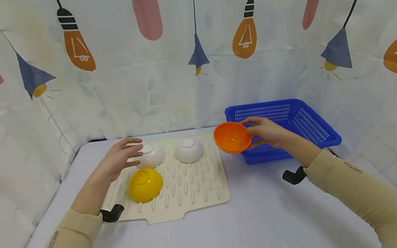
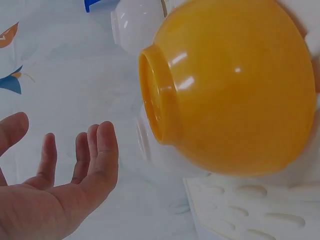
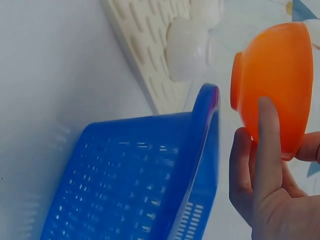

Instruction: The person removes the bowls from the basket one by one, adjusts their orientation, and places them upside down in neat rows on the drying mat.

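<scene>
My right hand (image 1: 264,132) holds an orange bowl (image 1: 231,137) by its side, beside the near left part of a blue basket (image 1: 322,143). In the right wrist view the orange bowl (image 3: 280,75) has fingers on its outside and the thumb at its rim. My left hand (image 1: 121,156), fingers spread and relaxed, hovers over the left of a cream drying mat (image 1: 204,190) and holds nothing. Below it a yellow bowl (image 1: 145,185) lies upside down on the mat. Two white bowls, one at the back left (image 1: 153,155) and one farther right (image 1: 188,150), are also upside down.
The blue basket stands at the back right of the table (image 1: 263,220), which has a white cover. Behind it hangs a curtain (image 1: 174,86) printed with lamps and bulbs. The mat's ridges show in front of the white bowls.
</scene>
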Demonstrator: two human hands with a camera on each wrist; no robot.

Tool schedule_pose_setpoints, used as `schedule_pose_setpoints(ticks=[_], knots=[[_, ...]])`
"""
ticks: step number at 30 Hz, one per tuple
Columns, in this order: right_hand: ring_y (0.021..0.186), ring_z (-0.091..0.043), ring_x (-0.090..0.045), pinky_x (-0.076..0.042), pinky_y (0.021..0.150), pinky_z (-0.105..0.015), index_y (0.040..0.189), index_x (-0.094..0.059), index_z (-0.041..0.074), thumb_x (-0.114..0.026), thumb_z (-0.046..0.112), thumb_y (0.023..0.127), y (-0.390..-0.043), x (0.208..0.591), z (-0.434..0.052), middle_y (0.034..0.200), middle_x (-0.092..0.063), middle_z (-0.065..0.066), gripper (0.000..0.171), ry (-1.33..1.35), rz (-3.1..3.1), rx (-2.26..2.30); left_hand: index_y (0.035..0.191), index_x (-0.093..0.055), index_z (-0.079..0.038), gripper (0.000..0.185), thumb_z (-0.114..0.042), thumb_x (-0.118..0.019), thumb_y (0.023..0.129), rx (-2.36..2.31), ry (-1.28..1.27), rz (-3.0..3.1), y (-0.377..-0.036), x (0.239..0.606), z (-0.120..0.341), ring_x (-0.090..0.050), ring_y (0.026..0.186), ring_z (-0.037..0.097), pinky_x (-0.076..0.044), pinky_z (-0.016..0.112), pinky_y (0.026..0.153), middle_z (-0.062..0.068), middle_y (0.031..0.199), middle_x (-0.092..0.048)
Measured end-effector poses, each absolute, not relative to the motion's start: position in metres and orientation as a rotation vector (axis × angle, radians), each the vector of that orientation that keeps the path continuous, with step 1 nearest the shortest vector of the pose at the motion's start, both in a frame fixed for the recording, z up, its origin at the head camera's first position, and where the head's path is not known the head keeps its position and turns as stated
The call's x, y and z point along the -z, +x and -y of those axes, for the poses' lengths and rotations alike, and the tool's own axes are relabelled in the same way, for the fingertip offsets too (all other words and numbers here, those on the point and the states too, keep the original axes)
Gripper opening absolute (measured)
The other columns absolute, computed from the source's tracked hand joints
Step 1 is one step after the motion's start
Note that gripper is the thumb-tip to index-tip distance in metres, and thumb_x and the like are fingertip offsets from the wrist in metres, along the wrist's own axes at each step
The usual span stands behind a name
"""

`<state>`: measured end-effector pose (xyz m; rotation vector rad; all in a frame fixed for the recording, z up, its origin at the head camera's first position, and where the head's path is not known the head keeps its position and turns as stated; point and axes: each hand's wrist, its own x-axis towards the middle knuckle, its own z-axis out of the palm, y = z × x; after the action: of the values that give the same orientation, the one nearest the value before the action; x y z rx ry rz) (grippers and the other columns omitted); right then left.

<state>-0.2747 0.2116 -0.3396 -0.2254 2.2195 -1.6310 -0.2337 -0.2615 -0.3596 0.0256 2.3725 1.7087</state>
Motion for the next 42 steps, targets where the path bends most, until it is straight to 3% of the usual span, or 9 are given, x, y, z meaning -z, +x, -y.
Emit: schedule_pose_setpoints(ticks=[11, 20, 28, 42], knots=[[0.106, -0.036, -0.066, -0.060, 0.083, -0.049, 0.147, -0.046, 0.000, -0.061, 0.009, 0.101, -0.274, 0.345, -0.192, 0.131, -0.056, -0.026, 0.049, -0.241, -2.192, 1.634, 0.154, -0.033, -0.001, 0.060, -0.028, -0.058, 0.107, -1.767, 0.029, -2.278, -0.237, 0.357, 0.237, -0.044, 0.139, 0.044, -0.049, 0.047, 0.103, 0.026, 0.158, -0.034], [0.107, -0.037, -0.066, -0.056, 0.088, -0.055, 0.146, -0.048, 0.002, -0.062, 0.006, 0.099, -0.271, 0.352, -0.174, 0.132, -0.057, -0.025, 0.050, -0.238, -2.197, 1.625, 0.154, -0.031, 0.000, 0.052, -0.019, -0.050, 0.110, -1.882, 0.042, -2.103, -0.240, 0.356, 0.217, -0.043, 0.139, 0.045, -0.044, 0.055, 0.105, 0.026, 0.156, -0.035], [0.104, -0.036, -0.067, -0.058, 0.085, -0.052, 0.146, -0.047, 0.003, -0.058, 0.003, 0.100, -0.266, 0.354, -0.159, 0.132, -0.055, -0.025, 0.048, -0.213, -2.133, 1.668, 0.152, -0.034, 0.000, 0.049, -0.018, -0.050, 0.110, -1.936, 0.042, -1.981, -0.242, 0.361, 0.200, -0.042, 0.140, 0.045, -0.050, 0.048, 0.102, 0.026, 0.156, -0.035], [0.106, -0.035, -0.068, -0.060, 0.082, -0.049, 0.146, -0.047, 0.005, -0.061, 0.003, 0.097, -0.265, 0.363, -0.135, 0.132, -0.057, -0.023, 0.051, -0.205, -2.102, 1.665, 0.153, -0.032, 0.003, 0.054, -0.022, -0.051, 0.110, -1.954, 0.073, -1.863, -0.250, 0.380, 0.173, -0.044, 0.137, 0.048, -0.053, 0.050, 0.097, 0.031, 0.154, -0.034]])
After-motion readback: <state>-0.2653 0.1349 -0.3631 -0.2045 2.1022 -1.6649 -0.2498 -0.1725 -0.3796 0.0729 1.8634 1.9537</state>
